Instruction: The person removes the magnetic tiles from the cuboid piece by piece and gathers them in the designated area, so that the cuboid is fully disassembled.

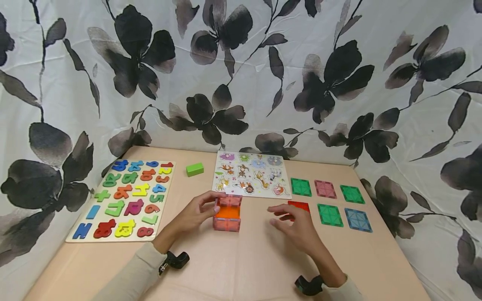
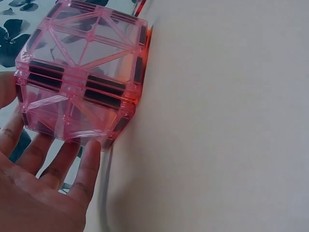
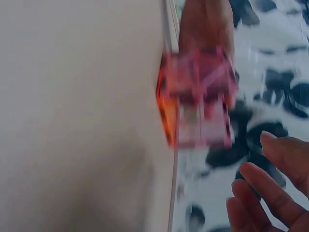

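Observation:
A small box of pink and orange see-through magnetic tiles [image 1: 227,225] stands mid-table, and its pink panels [image 2: 77,87] show closely in the left wrist view. My left hand [image 1: 193,215] holds the box at its left side, thumb and fingertips against the walls. To the right of the box hovers my right hand [image 1: 297,228], fingers loosely bent and apart with nothing between them. Partly covered by that hand, a red magnetic tile [image 1: 300,205] lies on the table. In the right wrist view the box [image 3: 200,82] is blurred, apart from the right hand's fingertips [image 3: 268,140].
Green tiles [image 1: 330,215], a pink tile [image 1: 325,189] and a blue tile [image 1: 358,220] lie flat at right. An animal picture board [image 1: 250,174] lies behind the box. At left are a letter-and-number puzzle board [image 1: 137,200] and a green block [image 1: 194,169]. Floral cloth hangs behind the table.

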{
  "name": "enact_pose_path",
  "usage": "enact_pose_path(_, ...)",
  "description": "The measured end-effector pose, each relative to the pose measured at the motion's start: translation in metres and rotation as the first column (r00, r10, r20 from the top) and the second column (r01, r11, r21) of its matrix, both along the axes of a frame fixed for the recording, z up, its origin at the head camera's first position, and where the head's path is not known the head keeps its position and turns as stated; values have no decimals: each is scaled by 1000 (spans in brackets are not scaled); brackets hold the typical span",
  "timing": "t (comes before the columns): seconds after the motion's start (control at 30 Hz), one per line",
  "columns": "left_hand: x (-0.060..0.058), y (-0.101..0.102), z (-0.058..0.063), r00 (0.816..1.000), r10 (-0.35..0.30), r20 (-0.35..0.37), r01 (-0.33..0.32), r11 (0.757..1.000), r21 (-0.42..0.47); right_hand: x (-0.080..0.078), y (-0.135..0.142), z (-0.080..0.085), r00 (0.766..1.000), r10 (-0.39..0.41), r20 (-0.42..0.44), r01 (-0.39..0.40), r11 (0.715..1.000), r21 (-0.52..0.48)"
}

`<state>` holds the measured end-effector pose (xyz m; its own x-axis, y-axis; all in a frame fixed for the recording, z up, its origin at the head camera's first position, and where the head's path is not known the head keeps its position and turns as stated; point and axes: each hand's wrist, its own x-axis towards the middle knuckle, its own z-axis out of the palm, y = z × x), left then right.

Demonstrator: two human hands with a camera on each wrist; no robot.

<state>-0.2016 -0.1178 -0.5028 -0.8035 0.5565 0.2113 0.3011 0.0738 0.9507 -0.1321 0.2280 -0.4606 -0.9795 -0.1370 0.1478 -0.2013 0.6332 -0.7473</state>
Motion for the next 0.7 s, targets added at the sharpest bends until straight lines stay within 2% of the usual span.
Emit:
enact_pose_path(0.13,0,1,-2,1000,11,4,-11,1000,10,-2,-44,2,984,178,9,-178,984,1)
enact_pose_path(0.27,-1,2,-4,1000,10,-13,-10,1000,4,-6,-71,-1,963,266,-34,-263,962,69)
enact_pose_path(0.43,-2,2,-6,1000,19,-21,-19,1000,-5,-10,-86,-5,948,295,-121,-278,950,141)
enact_pose_path(0.57,-2,1,-6,999,29,-14,-29,999,-14,-9,-87,-9,933,288,-215,-257,953,161)
enact_pose_path(0.63,-3,1,-7,1000,30,-9,-30,999,-16,-5,-83,-10,935,262,-239,-232,962,144)
enact_pose_path(0.7,-3,1,-8,1000,26,-4,-26,1000,-14,-1,-76,-10,947,215,-238,-194,975,107)
